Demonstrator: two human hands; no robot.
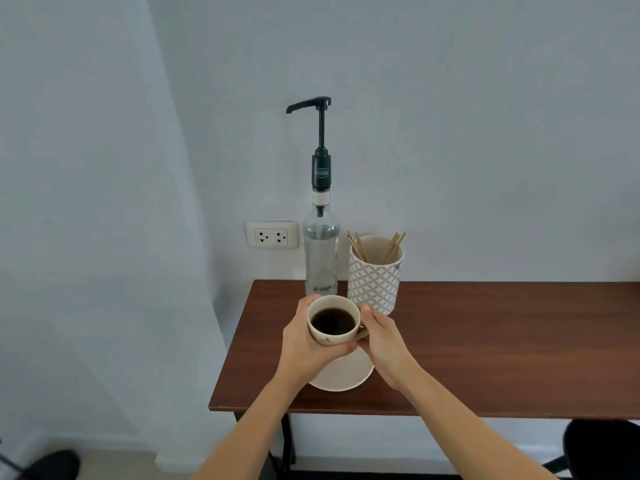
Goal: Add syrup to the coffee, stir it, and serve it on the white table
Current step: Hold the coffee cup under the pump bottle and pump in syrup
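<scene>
A cream cup of black coffee [333,322] is held above a cream saucer [346,374] on the dark wooden table [485,341]. My left hand [304,344] wraps the cup's left side and underside. My right hand [384,339] grips the cup's handle on the right. Behind the cup stands a clear syrup bottle [320,251] with a tall dark pump; its spout [294,107] points left, high above the cup. To the bottle's right, a patterned white holder [374,278] contains several wooden stirrers [391,245].
The table's left edge and front edge lie close to the saucer, with bare wood stretching to the right. A wall socket [272,234] sits behind the bottle. A dark shoe [52,464] is on the floor at lower left, a dark seat [602,448] at lower right.
</scene>
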